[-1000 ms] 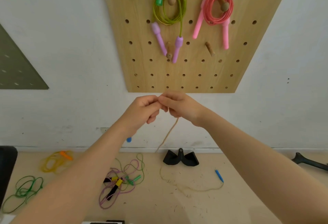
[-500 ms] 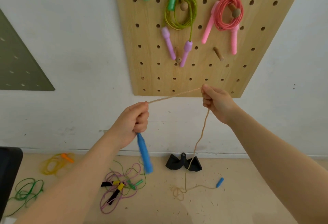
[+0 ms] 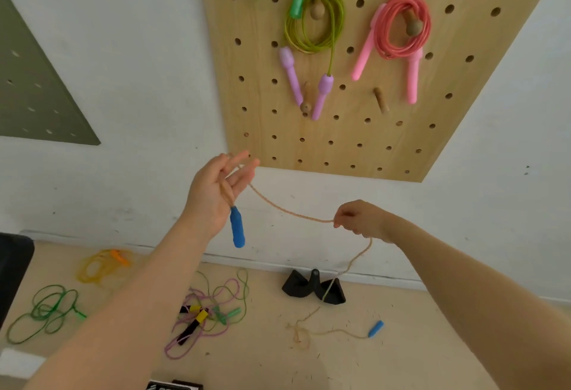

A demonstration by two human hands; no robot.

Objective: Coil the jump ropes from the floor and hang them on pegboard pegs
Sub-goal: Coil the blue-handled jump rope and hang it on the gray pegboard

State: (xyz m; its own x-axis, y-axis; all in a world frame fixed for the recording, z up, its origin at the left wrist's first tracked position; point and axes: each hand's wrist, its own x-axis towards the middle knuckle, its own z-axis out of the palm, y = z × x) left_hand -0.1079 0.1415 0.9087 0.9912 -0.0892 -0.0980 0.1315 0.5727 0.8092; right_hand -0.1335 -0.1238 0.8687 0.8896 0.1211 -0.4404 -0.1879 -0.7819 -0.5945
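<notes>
On the far left of the floor point(image 3: 272, 358) lies a loose green rope point(image 3: 46, 312), and a little above it a yellow rope with an orange handle point(image 3: 102, 264). More to the right there is a tangle of purple and green ropes point(image 3: 210, 312) with black and yellow handles.

The left hand point(image 3: 216, 195) is raised in front of the wall, just under the lower left corner of the wooden pegboard point(image 3: 370, 130). Its fingers are spread and nearly straight, and the tan rope point(image 3: 287, 212) runs across the palm and over the fingers; how exactly it is kept there I cannot tell well. One blue handle point(image 3: 237, 229) hangs down from this hand, below the palm.

From the left hand the tan rope sags to the right hand point(image 3: 361, 219), which is lower and pinches the rope between curled fingertips. Below this hand the rope drops to the floor, passes in front of a black object point(image 3: 312, 287) at the wall, and ends in a small heap with the second blue handle point(image 3: 375, 328) beside it.

On the pegboard a green coiled rope with purple handles point(image 3: 315, 18) and a pink coiled rope point(image 3: 401, 26) hang on pegs.
</notes>
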